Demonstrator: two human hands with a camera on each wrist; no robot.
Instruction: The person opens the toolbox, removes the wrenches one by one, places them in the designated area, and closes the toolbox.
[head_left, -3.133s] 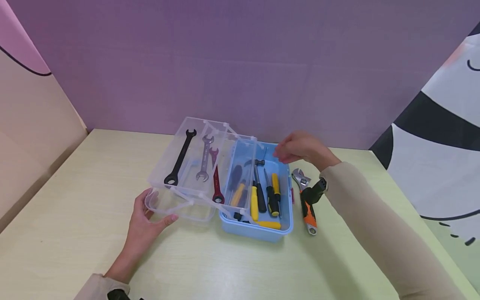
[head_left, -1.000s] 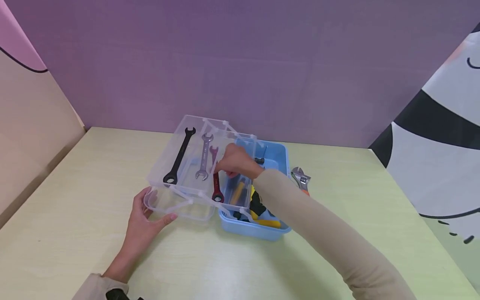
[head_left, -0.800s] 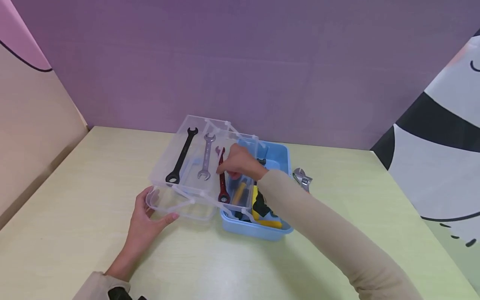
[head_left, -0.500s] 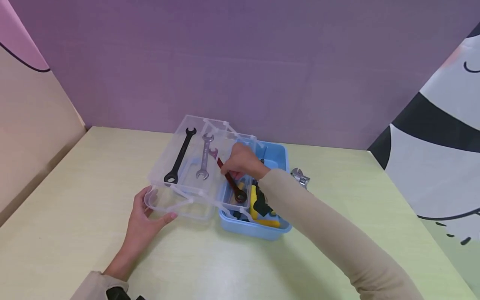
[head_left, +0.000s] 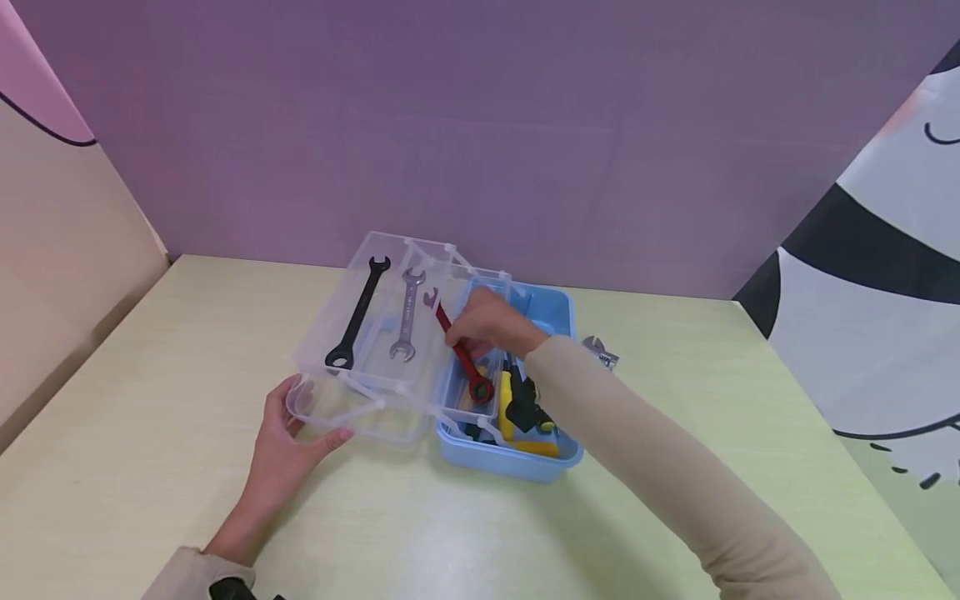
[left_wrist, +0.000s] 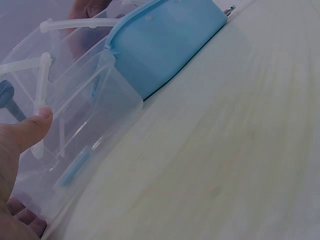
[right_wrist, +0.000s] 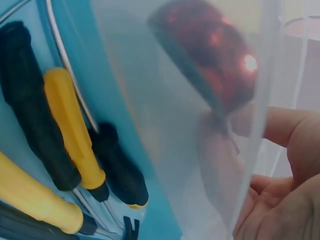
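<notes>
the right hand (head_left: 487,321) pinches the red wrench (head_left: 459,350) by its shank; the wrench is slim, glossy red, open-jawed at the far end and ringed at the near end, slanting across the inner clear tray (head_left: 487,400). the left hand (head_left: 288,454) grips the near corner of the outer clear tray (head_left: 337,417), well apart from the wrench, beside the blue toolbox (head_left: 525,462) on the bench (head_left: 150,433).

Two wrenches (head_left: 382,312) lie in the tray (head_left: 330,333) left of the toolbox (head_left: 558,312), screwdrivers (head_left: 517,408) inside it.
</notes>
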